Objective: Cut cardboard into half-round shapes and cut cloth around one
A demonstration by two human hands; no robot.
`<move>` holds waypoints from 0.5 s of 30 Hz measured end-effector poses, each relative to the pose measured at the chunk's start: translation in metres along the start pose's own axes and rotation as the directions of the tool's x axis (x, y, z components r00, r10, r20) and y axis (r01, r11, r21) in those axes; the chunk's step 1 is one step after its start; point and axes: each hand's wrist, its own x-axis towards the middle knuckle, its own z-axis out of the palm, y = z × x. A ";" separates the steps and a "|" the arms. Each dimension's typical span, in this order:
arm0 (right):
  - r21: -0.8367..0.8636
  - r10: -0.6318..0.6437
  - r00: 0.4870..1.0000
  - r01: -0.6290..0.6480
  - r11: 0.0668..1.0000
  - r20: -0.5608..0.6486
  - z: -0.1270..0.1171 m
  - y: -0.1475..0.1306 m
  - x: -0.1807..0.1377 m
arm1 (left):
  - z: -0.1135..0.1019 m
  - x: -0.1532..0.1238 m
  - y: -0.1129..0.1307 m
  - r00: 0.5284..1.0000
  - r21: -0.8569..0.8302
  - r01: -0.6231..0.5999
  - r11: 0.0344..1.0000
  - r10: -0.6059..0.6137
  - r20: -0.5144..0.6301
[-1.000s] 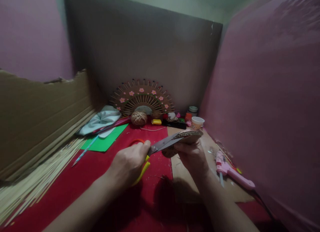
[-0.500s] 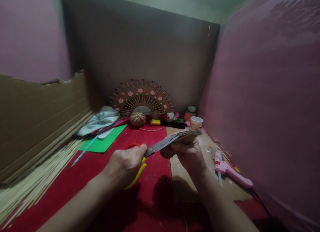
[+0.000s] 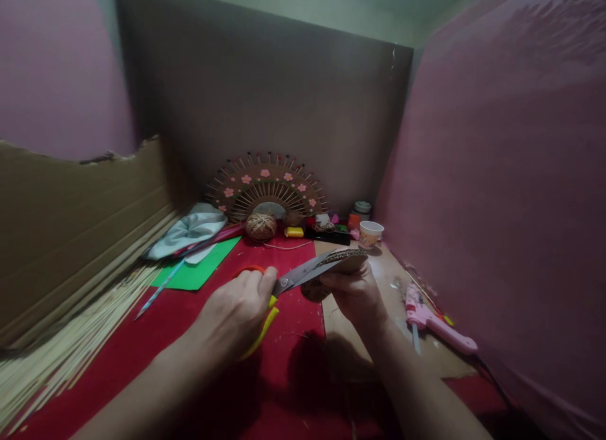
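Closed round the handles of a pair of scissors [image 3: 299, 273] is my left hand [image 3: 239, 310]. The handles are yellow and reddish orange, and the metal blades point right and slightly up. My right hand [image 3: 357, 295] grips a piece of corrugated cardboard [image 3: 353, 262], its fluted edge facing me. The blades lie along that edge; whether they have it between them I cannot tell exactly. A brown, dark-marked part [image 3: 315, 291] hangs below the blades by my right fingers, partly hidden.
A stick fan [image 3: 265, 175] with pink flowers stands at the back, behind a twine ball [image 3: 261, 226]. A paper cup [image 3: 370, 235] and pink glue gun [image 3: 438, 326] are at right. Thin sticks [image 3: 71, 345], a pencil [image 3: 158, 290] and green paper [image 3: 203, 269] lie left.
The scissors and both hands have shifted slightly left. The blades look a little closer together along the cardboard edge. My right hand keeps its grip.
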 end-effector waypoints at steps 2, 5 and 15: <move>0.003 0.012 1.000 -0.013 1.000 0.026 0.001 -0.001 -0.001 | -0.002 0.000 0.000 1.000 0.013 -0.013 1.000 0.013 -0.005; 0.002 0.043 0.999 -0.043 0.999 0.031 0.001 -0.001 -0.002 | -0.004 0.001 0.001 1.000 0.040 -0.014 0.999 0.014 -0.007; 0.049 0.040 0.999 -0.040 0.998 0.009 0.005 0.000 -0.003 | -0.017 -0.002 -0.007 0.997 0.081 -0.074 0.994 0.072 0.028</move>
